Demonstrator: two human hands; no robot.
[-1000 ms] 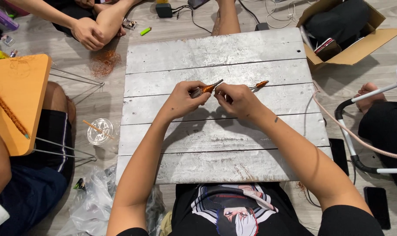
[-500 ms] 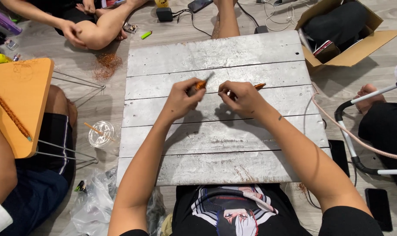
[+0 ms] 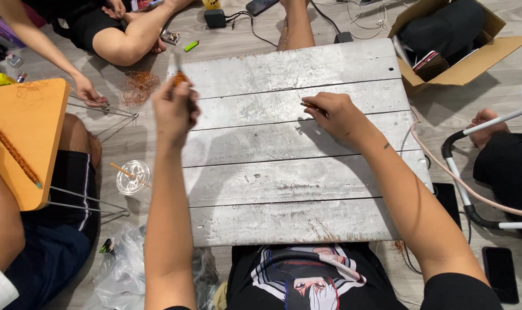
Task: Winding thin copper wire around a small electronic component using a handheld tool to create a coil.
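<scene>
Left hand (image 3: 173, 109): fingers closed round a thin orange-tipped stick (image 3: 178, 73), held upright over the far-left edge of the board (image 3: 284, 172), the stick's pale end pointing away; the image there was blurred, so the exact pinch could not be read. Right hand (image 3: 336, 116): fingers drawn together on a short orange-brown piece (image 3: 308, 105), pressed low against the board's second plank, the tip just showing left of the knuckles. The two hands stood well apart, the left lifted, the right resting. Judgement on handling: a stick this thin looked best gripped near its middle with light pressure, since a hard pinch at the end would likely bend or snap it; the right hand's contact with the plank looked useful as a steady rest. Loose reddish powder (image 3: 139, 87) lay on the floor just left of the board, near the left hand, and could soil whatever was set down there. Surroundings: orange tray (image 3: 28, 123) at left bearing a long coated stick (image 3: 14, 154); clear cup lid (image 3: 133, 177) on the floor beside it; another person's hand (image 3: 91, 95) at far left; cardboard box (image 3: 470, 60) at far right; dark phone (image 3: 500, 272) at near right.
</scene>
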